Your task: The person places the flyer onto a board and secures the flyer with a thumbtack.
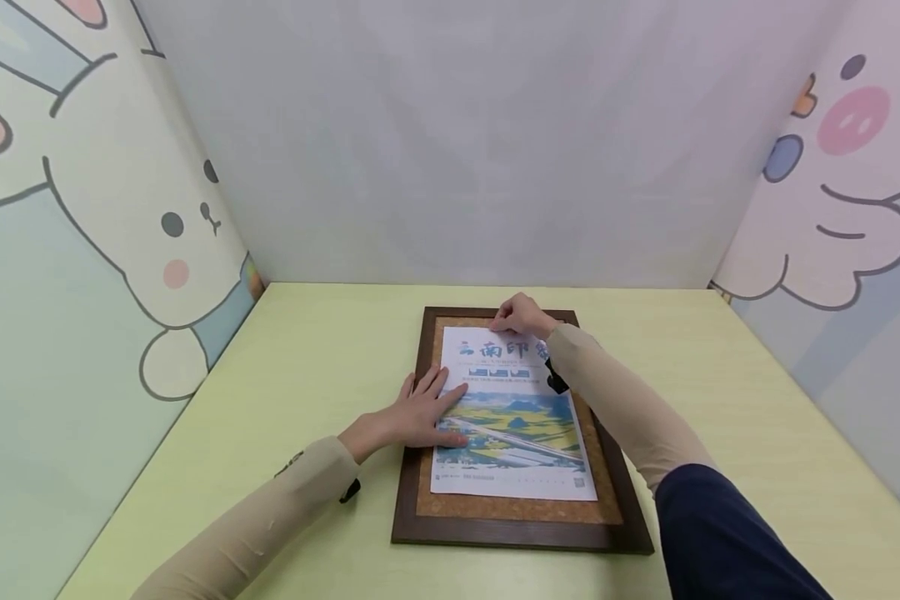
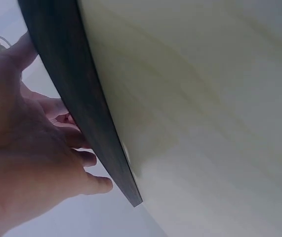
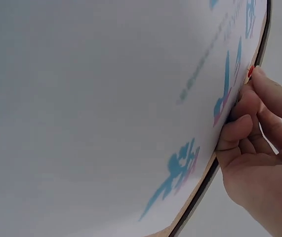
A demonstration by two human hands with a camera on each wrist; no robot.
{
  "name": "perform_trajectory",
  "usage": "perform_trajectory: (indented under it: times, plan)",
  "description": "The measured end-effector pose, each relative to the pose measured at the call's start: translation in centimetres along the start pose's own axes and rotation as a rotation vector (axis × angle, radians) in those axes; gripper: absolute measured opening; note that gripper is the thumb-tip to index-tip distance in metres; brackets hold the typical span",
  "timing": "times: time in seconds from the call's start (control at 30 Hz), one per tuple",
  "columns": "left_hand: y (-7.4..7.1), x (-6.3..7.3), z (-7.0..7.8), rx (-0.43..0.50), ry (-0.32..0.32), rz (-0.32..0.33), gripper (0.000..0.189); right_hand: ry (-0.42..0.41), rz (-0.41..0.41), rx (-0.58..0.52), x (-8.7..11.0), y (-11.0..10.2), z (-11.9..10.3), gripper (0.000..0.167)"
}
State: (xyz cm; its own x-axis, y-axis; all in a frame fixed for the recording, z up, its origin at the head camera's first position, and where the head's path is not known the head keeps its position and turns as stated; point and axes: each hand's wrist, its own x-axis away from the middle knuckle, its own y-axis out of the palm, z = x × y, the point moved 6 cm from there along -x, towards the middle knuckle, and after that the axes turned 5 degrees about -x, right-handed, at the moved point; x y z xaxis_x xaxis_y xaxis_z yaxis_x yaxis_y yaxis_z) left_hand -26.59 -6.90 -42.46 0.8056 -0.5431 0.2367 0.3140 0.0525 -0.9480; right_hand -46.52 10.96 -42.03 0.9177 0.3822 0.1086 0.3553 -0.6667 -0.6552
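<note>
A printed poster (image 1: 510,408) with blue lettering and a yellow-and-blue landscape lies flat on a cork board (image 1: 517,507) with a dark brown wooden frame (image 1: 521,533). My left hand (image 1: 418,414) rests with spread fingers on the poster's left edge, across the frame's left side. At the poster's top edge is my right hand (image 1: 523,317). Its fingertips pinch a small red pushpin (image 3: 251,71), of which only a bit of red shows in the right wrist view. In the left wrist view, the frame's side (image 2: 81,84) partly covers the left fingers.
The framed board lies on a pale yellow-green table (image 1: 315,358). A plain light wall (image 1: 457,167) stands behind it. Side panels carry cartoon drawings, a rabbit (image 1: 142,208) at left and a pink-nosed animal (image 1: 817,217) at right.
</note>
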Motion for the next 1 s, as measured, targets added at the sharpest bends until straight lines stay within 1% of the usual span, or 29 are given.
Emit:
perform_trajectory:
  times: [0.17, 0.33, 0.5, 0.6, 0.73, 0.77, 0.83, 0.87, 0.93, 1.0]
  plan:
    - [0.0, 0.0, -0.1, 0.003, 0.003, 0.007, 0.086, 0.029, 0.019, 0.019, 0.0, 0.1, -0.2, 0.014]
    - [0.3, 0.0, -0.1, 0.011, 0.016, 0.012, 0.086, 0.060, 0.014, 0.042, 0.0, 0.1, -0.2, 0.015]
    - [0.2, -0.2, -0.1, 0.017, 0.032, 0.014, 0.086, 0.049, 0.020, 0.085, -0.4, -0.1, -0.2, 0.017]
    - [0.0, -0.3, -0.2, 0.010, 0.029, 0.017, 0.085, 0.018, 0.036, 0.126, -0.7, -0.1, -0.5, 0.019]
    - [-0.3, -0.5, -0.5, 0.005, 0.017, 0.015, 0.086, -0.050, 0.052, 0.177, -0.3, 0.2, -1.7, 0.019]
    - [-0.4, -0.5, -0.6, 0.003, 0.015, 0.017, 0.087, -0.074, 0.052, 0.187, 0.1, 0.3, -2.2, 0.019]
    - [-0.8, -0.6, -0.8, 0.009, 0.015, 0.042, 0.085, -0.146, 0.055, 0.213, 1.1, 0.4, -3.6, 0.020]
    - [-1.3, -0.6, -0.9, 0.014, 0.015, 0.069, 0.083, -0.191, 0.061, 0.230, 1.7, 0.4, -4.4, 0.021]
    - [-2.5, -0.6, -1.3, 0.019, 0.013, 0.155, 0.077, -0.298, 0.090, 0.287, 3.2, -0.1, -6.4, 0.027]
    - [-4.4, -0.5, -1.8, 0.018, 0.007, 0.273, 0.069, -0.401, 0.144, 0.367, 4.9, -1.0, -8.3, 0.036]
